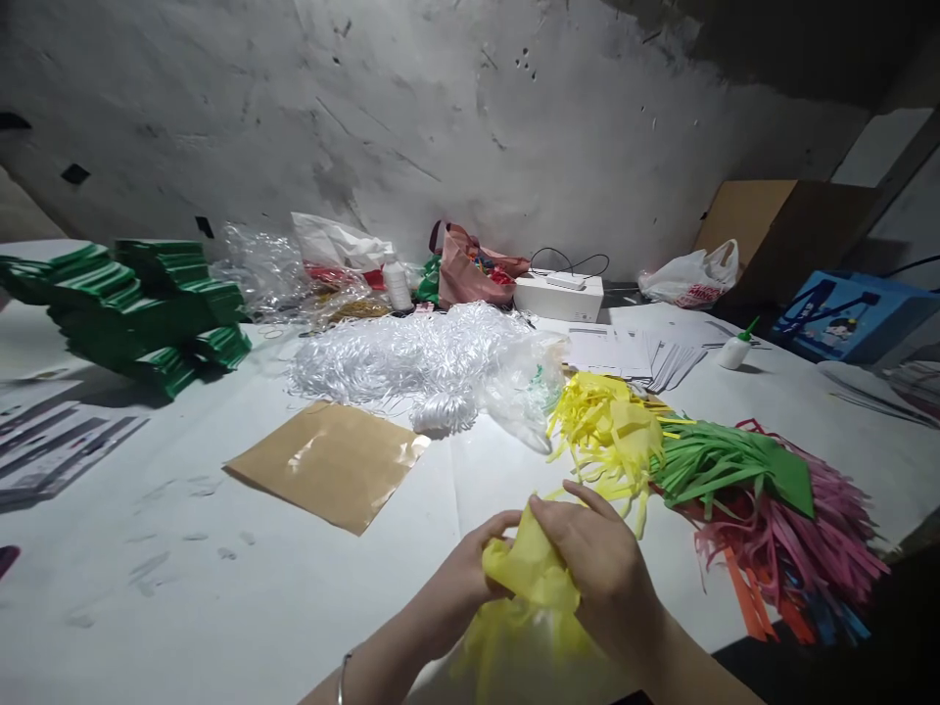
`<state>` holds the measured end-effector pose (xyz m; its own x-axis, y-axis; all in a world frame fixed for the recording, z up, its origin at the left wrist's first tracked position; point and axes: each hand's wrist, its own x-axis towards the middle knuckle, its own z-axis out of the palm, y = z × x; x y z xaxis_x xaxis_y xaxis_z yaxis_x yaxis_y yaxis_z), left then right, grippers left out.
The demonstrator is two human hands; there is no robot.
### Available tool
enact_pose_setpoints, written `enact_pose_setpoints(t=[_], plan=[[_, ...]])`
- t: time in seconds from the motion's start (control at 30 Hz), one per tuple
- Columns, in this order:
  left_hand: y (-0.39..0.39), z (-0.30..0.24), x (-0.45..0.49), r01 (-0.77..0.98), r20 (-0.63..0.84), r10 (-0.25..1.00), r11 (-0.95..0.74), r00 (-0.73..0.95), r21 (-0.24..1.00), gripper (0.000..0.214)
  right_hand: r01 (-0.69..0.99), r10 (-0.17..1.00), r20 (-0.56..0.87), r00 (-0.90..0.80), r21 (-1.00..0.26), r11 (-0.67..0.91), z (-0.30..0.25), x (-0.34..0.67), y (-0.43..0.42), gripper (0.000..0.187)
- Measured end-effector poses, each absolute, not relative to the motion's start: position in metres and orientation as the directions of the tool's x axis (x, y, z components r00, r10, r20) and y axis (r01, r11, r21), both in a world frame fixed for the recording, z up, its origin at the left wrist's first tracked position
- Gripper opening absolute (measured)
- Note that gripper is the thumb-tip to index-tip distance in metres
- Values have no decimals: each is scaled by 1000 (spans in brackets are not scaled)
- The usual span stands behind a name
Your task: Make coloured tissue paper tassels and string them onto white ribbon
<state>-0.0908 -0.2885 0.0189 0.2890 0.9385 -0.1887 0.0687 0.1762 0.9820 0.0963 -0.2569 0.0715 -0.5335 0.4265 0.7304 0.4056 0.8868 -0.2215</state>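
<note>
A sheet of yellow tissue paper (540, 573) is bunched between my two hands near the table's front edge. My left hand (470, 573) grips it from the left, with a metal bracelet (342, 676) on that wrist. From the right, my right hand (602, 558) presses its fingers and thumb on the upper part of the paper. The lower part hangs below my hands and looks blurred. Just beyond my right hand lies a pile of yellow fringed paper (613, 426). Green fringed paper (734, 460) and pink fringed paper (800, 539) overlap to its right.
A brown paper sheet (327, 460) lies left of my hands. Behind it spreads a heap of white string (397, 357). Stacked green cutouts (139, 313) stand at the left. A small glue bottle (736, 350) and a blue bag (844, 313) are at the right.
</note>
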Motion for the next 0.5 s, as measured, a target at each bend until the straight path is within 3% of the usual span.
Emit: enact_pose_setpoints(t=[0.1, 0.2, 0.4, 0.5], plan=[[-288, 30, -106, 207, -237, 897, 168, 374, 964, 28, 390, 375, 753, -541, -171, 905, 61, 110, -243, 65], [-284, 44, -125, 406, -209, 917, 57, 340, 912, 14, 386, 325, 741, -587, -97, 917, 54, 129, -218, 54], [-273, 69, -167, 700, 147, 974, -228, 175, 677, 24, 500, 256, 777, -575, 85, 862, 81, 153, -210, 42], [-283, 60, -193, 840, 405, 890, -376, 210, 391, 35, 440, 183, 719, -670, 187, 878, 72, 143, -233, 42]])
